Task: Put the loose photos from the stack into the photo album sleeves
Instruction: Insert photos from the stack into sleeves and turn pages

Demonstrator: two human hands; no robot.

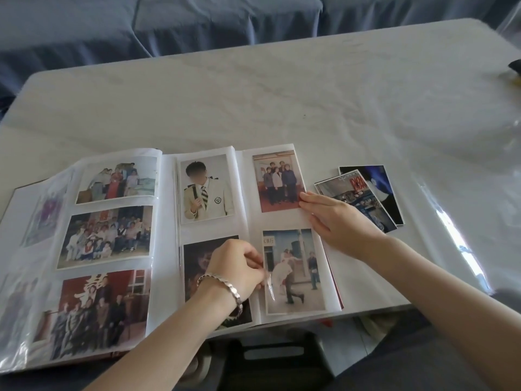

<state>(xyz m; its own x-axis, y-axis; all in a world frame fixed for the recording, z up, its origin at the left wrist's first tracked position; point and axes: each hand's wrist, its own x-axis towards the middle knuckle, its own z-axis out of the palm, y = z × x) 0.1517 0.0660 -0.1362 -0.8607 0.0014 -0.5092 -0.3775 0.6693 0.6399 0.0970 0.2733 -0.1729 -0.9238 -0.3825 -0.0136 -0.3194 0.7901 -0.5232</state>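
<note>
Sleeve (269,289) pinched by left hand (236,268), right hand (339,221) flat

This looks like a home, most likely a living room. A white table (282,103) under a clear plastic cover (456,227) stands just in front of a sofa (197,24) draped in loose blue-grey cloth. On the table lies an open photo album (169,210) of family group pictures, with a few loose photos (363,193) beside it.
</note>
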